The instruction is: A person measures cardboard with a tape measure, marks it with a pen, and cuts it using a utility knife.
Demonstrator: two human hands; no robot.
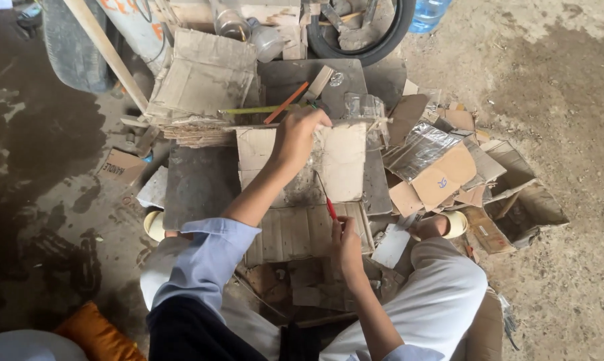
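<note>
my left hand [300, 134] presses flat on the far edge of the cardboard sheet [342, 164] on the low board [202, 187]. my right hand [347, 244] pinches a red pen [328, 204] at its near edge. the sheet looks light, stiff, creasable; best held by its edges.

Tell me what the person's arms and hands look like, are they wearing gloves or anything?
No gloves: both hands are bare. The left hand comes out of a light blue shirt sleeve rolled up near the elbow, with a dark layer over it closer to the body. The right hand has a bare forearm too, and only a bit of the same light blue cloth shows at the bottom edge.
</note>
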